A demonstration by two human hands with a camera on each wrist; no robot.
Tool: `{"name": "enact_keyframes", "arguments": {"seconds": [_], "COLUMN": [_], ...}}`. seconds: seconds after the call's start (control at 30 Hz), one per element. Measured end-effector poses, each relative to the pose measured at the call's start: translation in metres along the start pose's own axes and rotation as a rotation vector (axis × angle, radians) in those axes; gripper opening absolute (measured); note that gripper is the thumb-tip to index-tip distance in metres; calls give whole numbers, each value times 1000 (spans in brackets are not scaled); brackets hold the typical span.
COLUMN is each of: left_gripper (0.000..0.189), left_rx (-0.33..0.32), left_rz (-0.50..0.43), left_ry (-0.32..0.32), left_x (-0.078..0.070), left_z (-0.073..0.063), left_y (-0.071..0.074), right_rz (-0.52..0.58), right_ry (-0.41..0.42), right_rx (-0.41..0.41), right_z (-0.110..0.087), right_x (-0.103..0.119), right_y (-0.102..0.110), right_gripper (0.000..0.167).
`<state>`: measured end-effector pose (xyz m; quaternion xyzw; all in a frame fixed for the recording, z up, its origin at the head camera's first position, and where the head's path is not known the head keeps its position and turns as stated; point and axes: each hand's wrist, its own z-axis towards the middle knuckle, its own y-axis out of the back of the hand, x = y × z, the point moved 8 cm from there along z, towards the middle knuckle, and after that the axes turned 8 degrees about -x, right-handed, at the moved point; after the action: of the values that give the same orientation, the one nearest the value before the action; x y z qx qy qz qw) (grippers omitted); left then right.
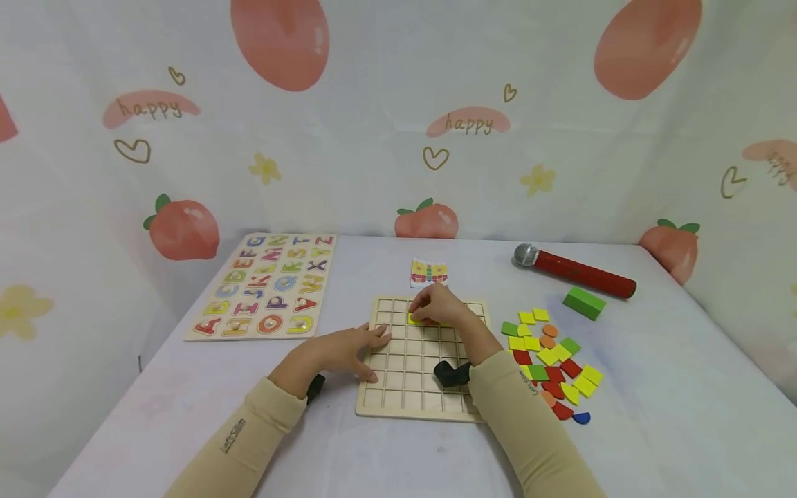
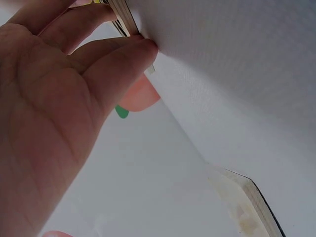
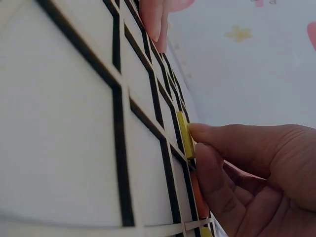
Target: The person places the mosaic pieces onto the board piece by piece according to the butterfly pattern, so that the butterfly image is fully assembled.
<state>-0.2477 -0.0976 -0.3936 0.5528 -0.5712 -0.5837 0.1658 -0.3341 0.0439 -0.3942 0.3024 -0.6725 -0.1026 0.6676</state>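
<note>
The left hand (image 1: 344, 351), fingers spread, touches the left edge of the wooden grid board (image 1: 412, 380). Farther, the right hand (image 1: 441, 306) pinches a flat yellow tile (image 3: 185, 136) at a far row; the right wrist view alone bares its thick side.

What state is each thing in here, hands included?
Grid board: flat, partly filled
Left hand: touching its left side
Right hand: pinching a yellow tile
Loose tiles: scattered
Picture card: face up
Letter board: flat, filled
Red microphone: lying on its side
Green block: lying loose
</note>
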Motion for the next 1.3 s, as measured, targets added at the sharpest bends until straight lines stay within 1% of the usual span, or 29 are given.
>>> {"name": "enact_keyframes", "arguments": {"seconds": [0.1,0.2,0.3,0.4,0.5,0.6,0.83,0.93,1.13,1.3], "left_gripper": [75,75,75,75,76,76,77,76,76,76], "left_rx": [0,-2,-3,-7,-16,-26,-36,-41,-46,-51], "left_rz": [-3,4,9,10,16,16,25,22,24,15], "left_ry": [2,-10,-9,0,4,7,-2,-3,-5,-12], "left_x": [0,0,-1,-1,-3,-5,-8,-8,-9,-10], "left_z": [0,0,0,0,0,0,-1,-1,-1,-1], "left_y": [0,-1,-1,-2,-3,-3,-4,-4,-4,-4], "right_rz": [-12,-16,-22,-16,18,50,4,-18,-48,-44], "right_ry": [1,-11,-2,14,-1,-42,-147,-175,-216,-251], "right_rx": [-4,-13,7,31,27,5,-89,-118,-168,-201], "right_z": [0,-1,-4,-7,-10,-15,-29,-35,-50,-60], "right_x": [1,2,3,2,-4,-13,-47,-60,-84,-103], "right_y": [-1,0,2,11,26,46,95,111,138,154], "right_gripper": [8,8,10,15,19,24,33,35,38,40]}}
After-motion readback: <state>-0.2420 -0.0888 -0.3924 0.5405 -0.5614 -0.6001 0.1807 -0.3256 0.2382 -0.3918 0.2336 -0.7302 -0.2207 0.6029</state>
